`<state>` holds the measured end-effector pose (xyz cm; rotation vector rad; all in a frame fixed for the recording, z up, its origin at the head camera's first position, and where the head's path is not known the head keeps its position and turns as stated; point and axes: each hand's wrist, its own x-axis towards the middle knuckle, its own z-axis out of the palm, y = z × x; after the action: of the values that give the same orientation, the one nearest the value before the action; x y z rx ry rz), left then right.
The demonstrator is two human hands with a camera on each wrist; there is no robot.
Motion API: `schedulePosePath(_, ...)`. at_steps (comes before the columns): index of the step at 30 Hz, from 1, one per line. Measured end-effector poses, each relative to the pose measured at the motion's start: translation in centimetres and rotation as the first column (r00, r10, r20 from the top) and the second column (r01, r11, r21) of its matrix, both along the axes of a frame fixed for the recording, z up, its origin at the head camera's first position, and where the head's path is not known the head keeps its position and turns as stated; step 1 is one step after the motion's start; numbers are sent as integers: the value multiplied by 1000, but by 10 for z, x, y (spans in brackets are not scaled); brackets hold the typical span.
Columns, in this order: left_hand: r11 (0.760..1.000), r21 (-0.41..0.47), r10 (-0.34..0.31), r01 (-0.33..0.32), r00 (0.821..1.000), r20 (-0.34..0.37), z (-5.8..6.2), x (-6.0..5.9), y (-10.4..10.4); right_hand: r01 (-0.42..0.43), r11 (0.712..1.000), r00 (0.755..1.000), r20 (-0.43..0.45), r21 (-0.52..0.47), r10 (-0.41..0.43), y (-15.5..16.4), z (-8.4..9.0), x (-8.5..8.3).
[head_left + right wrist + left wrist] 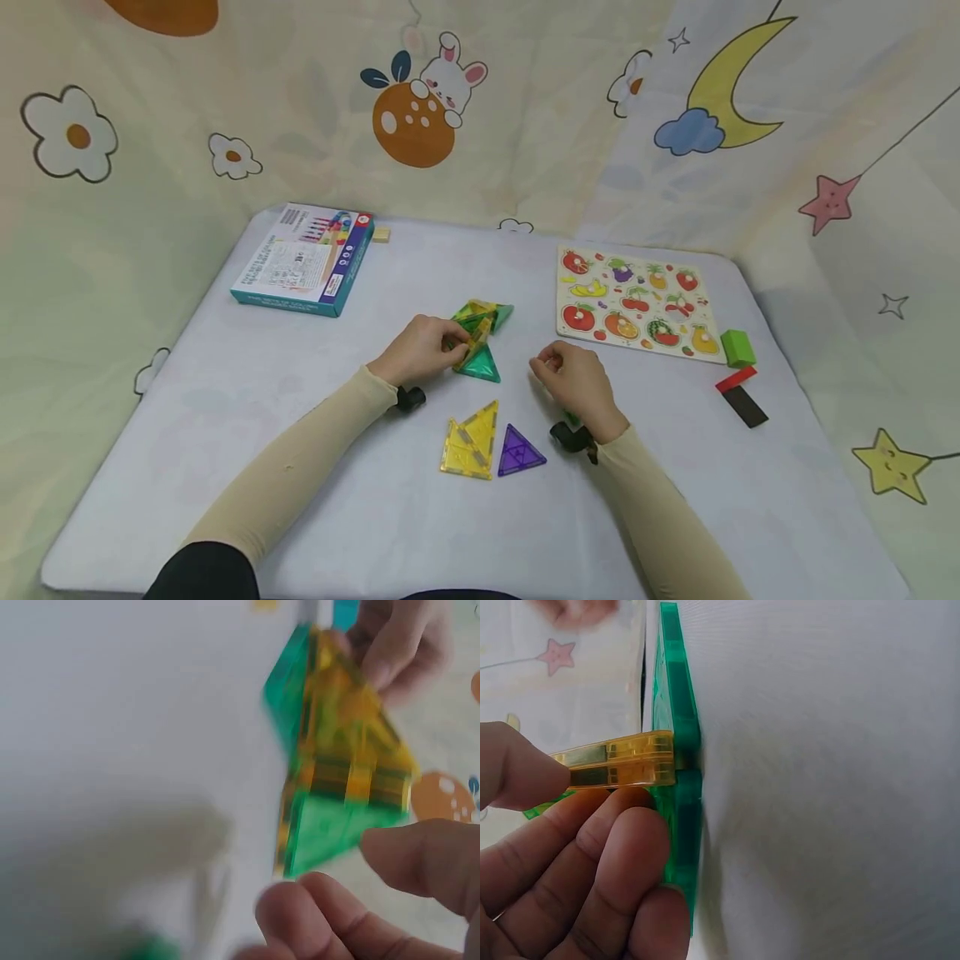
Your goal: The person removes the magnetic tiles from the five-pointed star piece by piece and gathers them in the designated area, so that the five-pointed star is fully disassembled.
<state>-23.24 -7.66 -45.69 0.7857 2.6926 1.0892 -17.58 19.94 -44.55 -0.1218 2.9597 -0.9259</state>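
Note:
My left hand [422,350] pinches a yellow translucent magnetic tile [634,759] between thumb and fingers. It belongs to a small standing build of yellow and green magnetic tiles [349,735] in the middle of the table. Green triangle tiles [480,365] lie flat at its base, against the yellow edges. To the right, my right hand [577,382] hovers apart from the build, thumb and fingers loosely bent with nothing between them. Nearer the front lie yellow tiles [467,450] and a purple triangle tile [519,452]. A green piece [572,418] is partly hidden under the right wrist.
A boxed set [300,262] lies at the back left, beside a small wooden block [381,235]. The fruit puzzle board [637,302] is at the back right. Next to it sit a green block [738,348], a red block [736,379] and a black block [745,407].

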Motion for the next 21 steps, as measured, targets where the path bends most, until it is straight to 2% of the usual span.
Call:
schedulePosePath(5,999,-27,18,-19,1000,-21,1,0,3,-107,986,994,16,-129,110,-33,-1,-22)
schedulePosePath(8,999,-35,21,-22,999,-29,3,0,5,-150,975,988,18,-164,155,-47,-2,-30)
schedulePosePath(12,1000,-25,16,-17,999,-40,4,0,6,-147,976,989,-7,-164,147,-60,-4,-32)
schedulePosePath(17,999,-25,27,-29,998,-61,4,0,5,-96,988,995,-39,-117,92,-69,-7,-33)
schedulePosePath(21,999,-35,34,-36,997,-67,3,0,4,-93,993,994,-66,-73,88,-72,-9,-33)
